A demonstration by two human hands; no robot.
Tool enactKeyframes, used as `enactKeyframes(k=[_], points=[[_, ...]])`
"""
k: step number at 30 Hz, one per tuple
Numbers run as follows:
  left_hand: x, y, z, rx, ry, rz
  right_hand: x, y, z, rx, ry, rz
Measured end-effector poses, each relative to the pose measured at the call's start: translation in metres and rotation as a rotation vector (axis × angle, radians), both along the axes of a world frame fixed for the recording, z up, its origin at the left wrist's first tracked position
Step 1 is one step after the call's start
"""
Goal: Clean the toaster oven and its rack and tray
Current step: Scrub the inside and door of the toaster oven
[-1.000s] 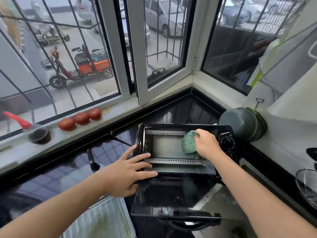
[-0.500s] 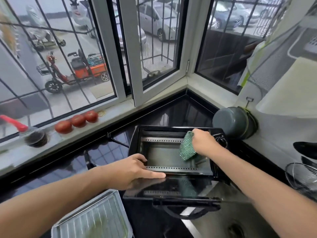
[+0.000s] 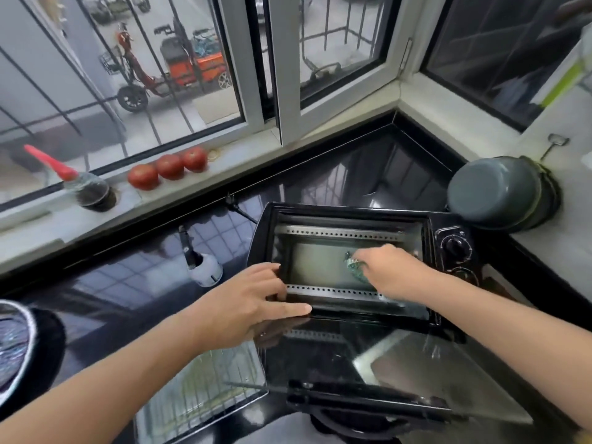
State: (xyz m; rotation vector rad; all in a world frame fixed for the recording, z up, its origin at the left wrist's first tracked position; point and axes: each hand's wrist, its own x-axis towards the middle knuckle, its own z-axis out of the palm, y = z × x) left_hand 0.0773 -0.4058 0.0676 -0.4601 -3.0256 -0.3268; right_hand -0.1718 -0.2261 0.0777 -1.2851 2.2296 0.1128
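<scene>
The black toaster oven (image 3: 448, 225) lies on its back on the dark counter, its cavity facing up and its glass door (image 3: 368, 363) folded down toward me. Inside the cavity, my right hand (image 3: 390, 269) holds a green scouring pad (image 3: 355, 267) against the grey inner wall at the right. At the oven's left front corner my left hand (image 3: 253, 302) rests on the frame, fingers spread and thumb along the door hinge. The wire rack on its tray (image 3: 198, 389) lies on the counter below my left forearm.
A grey pot (image 3: 493, 190) leans against the right wall behind the oven. Three tomatoes (image 3: 168, 168) and a red-capped bottle (image 3: 86, 187) sit on the windowsill. A small white bottle (image 3: 201, 270) lies on the counter left of the oven. A dark round object (image 3: 19, 347) sits at the left edge.
My right hand has pushed the pad from the cavity's upper right rim down onto the inner wall. My left hand stays on the oven's left front corner. The view has tilted down.
</scene>
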Motion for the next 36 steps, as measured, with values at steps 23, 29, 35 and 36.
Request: enactKeyframes(k=[23,29,35,36], points=[[0.010,0.008,-0.002,-0.138,0.011,0.188,0.001,-0.074,-0.048,0.256,-0.249,0.376],[0.011,0.011,-0.005,-0.114,0.014,0.209,-0.027,-0.047,-0.037,0.648,-0.010,0.467],[0.012,0.010,-0.005,-0.109,-0.005,0.208,0.046,-0.112,-0.049,0.162,-0.304,0.332],[0.012,0.010,-0.006,-0.118,-0.007,0.206,0.053,-0.118,-0.051,0.155,-0.290,0.363]])
